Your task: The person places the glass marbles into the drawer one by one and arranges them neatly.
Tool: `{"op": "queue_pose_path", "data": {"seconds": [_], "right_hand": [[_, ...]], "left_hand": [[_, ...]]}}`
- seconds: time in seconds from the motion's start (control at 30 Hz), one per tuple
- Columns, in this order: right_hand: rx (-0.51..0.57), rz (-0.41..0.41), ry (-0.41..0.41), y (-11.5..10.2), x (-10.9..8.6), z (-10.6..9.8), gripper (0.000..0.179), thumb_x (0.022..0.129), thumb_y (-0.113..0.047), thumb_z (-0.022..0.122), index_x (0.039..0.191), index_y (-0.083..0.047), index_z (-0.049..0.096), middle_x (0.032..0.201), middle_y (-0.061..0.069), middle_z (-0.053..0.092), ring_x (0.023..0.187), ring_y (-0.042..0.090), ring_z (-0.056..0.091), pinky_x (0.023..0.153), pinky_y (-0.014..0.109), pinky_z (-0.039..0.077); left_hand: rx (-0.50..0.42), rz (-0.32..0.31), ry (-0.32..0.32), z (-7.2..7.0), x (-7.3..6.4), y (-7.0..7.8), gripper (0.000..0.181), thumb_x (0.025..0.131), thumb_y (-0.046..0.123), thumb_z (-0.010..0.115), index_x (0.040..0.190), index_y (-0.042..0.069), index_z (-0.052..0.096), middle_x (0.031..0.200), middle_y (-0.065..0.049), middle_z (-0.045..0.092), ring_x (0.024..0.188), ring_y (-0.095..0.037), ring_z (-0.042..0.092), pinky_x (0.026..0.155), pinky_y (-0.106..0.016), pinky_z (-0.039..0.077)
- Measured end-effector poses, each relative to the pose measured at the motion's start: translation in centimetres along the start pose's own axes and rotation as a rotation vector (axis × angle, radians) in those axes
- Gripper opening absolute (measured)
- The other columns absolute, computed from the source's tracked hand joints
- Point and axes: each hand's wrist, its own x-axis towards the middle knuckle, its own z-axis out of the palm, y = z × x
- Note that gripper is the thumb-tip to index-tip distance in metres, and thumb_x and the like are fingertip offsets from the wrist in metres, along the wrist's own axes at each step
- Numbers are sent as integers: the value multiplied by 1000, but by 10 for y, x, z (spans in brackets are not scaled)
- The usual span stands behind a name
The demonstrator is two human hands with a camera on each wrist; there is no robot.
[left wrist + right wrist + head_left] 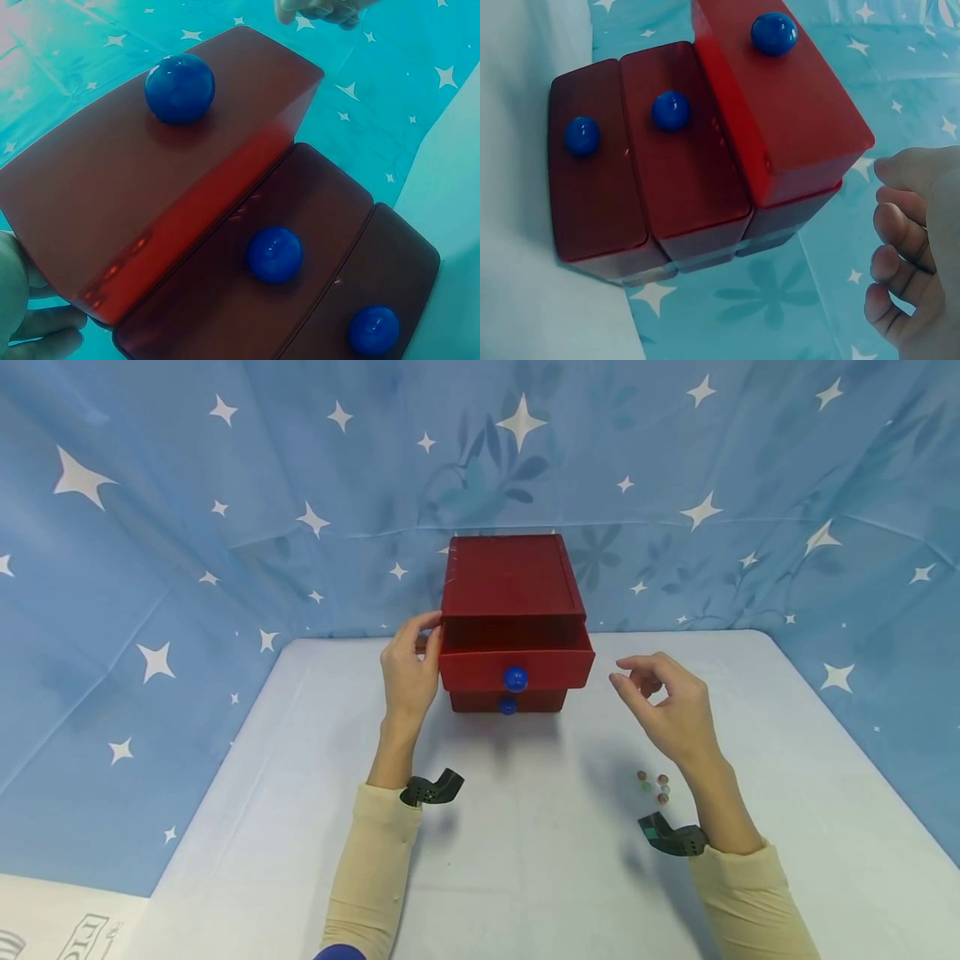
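Nearest on the white worktop [525,860] lie small beads [663,798]; past them the right hand [671,706] hovers, released, fingers loosely bent; the left hand [409,672] touches, with relaxed fingers, the left side of a red drawer box [513,577], its top drawer [472,671] pulled out; behind hangs blue starry cloth [360,468]

Place: makeshift tabletop recording station; whether home, lab or office, cannot be told.
Backdrop [360,468]: blue cloth, creased, behind the table and along both its sides, screening the room.
Stars [521,423]: white, four-pointed, printed on the cloth among leaf sprays.
Table [525,860]: white, rounded far corners, far edge close to the cloth.
Cameras [435,787]: black, one worn on each wrist.
Sheet [45,910]: pale, lettered, lower left; nature unclear.
Chest [513,577]: red, placed centrally before the backdrop.
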Motion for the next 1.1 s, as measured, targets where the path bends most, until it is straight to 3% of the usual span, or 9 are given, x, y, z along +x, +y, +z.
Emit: {"op": "queue_pose_path", "data": {"seconds": [0.33,0.8,1.1], "right_hand": [[-3,-2,-28,13,-6,-4,24,81,1,77,105,-2,73,74,5,60,70,1,49,69,6,42],[-48,58,-76,27,-22,-12,24,82,0,77,106,-1,72,76,4,60,71,-1,49,70,4,41],[-54,44,-102,35,-31,-15,24,81,1,77,104,0,71,76,3,59,70,7,51,68,6,42]], "left_hand": [[5,-10,2,-1,1,0,25,100,12,59,122,3,68,116,-13,72,82,-28,72,80,-36,62],[3,-8,-3,1,0,-1,25,101,12,59,122,3,68,117,-13,72,81,-24,71,79,-35,61],[4,-6,-2,1,1,0,25,100,12,59,122,3,68,116,-13,72,81,-24,71,78,-35,61]]}}
